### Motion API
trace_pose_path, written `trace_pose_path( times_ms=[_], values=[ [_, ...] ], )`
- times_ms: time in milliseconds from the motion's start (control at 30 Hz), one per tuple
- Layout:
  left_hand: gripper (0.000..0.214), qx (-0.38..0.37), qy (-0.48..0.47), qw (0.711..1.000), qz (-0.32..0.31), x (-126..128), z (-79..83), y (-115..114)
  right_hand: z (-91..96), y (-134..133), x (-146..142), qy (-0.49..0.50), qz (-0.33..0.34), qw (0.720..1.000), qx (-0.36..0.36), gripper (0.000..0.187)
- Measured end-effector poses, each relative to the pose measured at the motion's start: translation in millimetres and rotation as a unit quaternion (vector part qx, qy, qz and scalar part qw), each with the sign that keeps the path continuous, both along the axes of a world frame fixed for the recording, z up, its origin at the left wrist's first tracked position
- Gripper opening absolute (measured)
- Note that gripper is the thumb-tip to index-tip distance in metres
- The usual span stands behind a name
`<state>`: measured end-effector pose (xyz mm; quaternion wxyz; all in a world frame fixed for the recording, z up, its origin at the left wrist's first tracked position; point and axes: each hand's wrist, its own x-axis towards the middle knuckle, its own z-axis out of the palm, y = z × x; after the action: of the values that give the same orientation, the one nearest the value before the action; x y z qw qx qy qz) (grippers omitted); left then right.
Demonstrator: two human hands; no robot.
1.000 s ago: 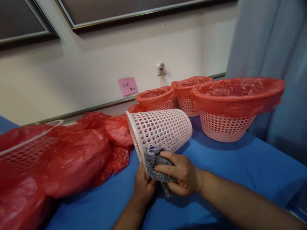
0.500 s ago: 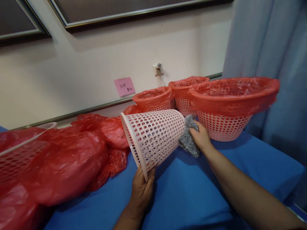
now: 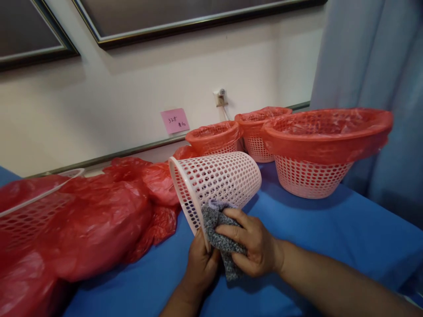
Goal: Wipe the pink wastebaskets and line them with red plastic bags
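Note:
A white plastic waste basket [image 3: 228, 176] with round holes lies tipped on its side in the air above the blue cloth, its mouth turned to the left. My left hand [image 3: 202, 262] is closed on the near part of its rim. In my right hand [image 3: 253, 242] is a grey speckled cleaning cloth [image 3: 220, 233], pressed against the basket's side close to the rim. The cloth covers part of the rim beside my left fingers.
Red plastic bags [image 3: 99, 220] are heaped at the left, with another white basket [image 3: 36, 211] among them. Behind stand red-lined baskets: a small one [image 3: 214, 134], a second [image 3: 259, 145] and a wide one [image 3: 310, 176]. Blue sheeting [image 3: 366, 233] covers the surface; a curtain [image 3: 380, 66] hangs at right.
My right hand has brought the cloth from the basket's base end leftward and toward me, to the side near the rim. My left hand keeps its hold on the rim.

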<state>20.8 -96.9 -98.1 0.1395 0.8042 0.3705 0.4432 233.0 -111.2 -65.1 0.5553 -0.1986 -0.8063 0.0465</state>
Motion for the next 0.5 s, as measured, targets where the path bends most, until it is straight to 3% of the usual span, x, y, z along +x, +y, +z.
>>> trace_pose_path(
  times_ms=[167, 233, 300, 333, 400, 433, 500],
  values=[
    [0.043, -0.021, -0.086, 0.995, 0.048, -12, -7.5, -3, -1.2, 0, -6, -0.077, 0.043, 0.996, 0.011, 0.059],
    [0.036, -0.052, -0.100, 0.992, 0.051, -11, -7.2, -3, -6.2, 5, -3, -0.046, -0.003, 0.999, 0.004, 0.059],
    [0.033, -0.079, -0.118, 0.988, 0.060, -8, -5.7, -2, -13.7, 20, 12, 0.029, -0.114, 0.992, -0.035, 0.058],
    [0.032, -0.088, -0.126, 0.986, 0.063, -6, -4.8, -2, -17.8, 31, 24, 0.079, -0.186, 0.977, -0.068, 0.055],
    [0.033, -0.097, -0.124, 0.986, 0.055, -2, -2.9, -1, -25.9, 57, 50, 0.178, -0.323, 0.916, -0.156, 0.049],
    [0.034, -0.097, -0.116, 0.988, 0.045, -1, -1.9, -1, -29.3, 70, 63, 0.210, -0.365, 0.884, -0.205, 0.049],
    [0.035, -0.087, -0.091, 0.992, 0.026, 1, -0.1, 0, -33.9, 86, 78, 0.224, -0.395, 0.850, -0.267, 0.051]
  ],
)
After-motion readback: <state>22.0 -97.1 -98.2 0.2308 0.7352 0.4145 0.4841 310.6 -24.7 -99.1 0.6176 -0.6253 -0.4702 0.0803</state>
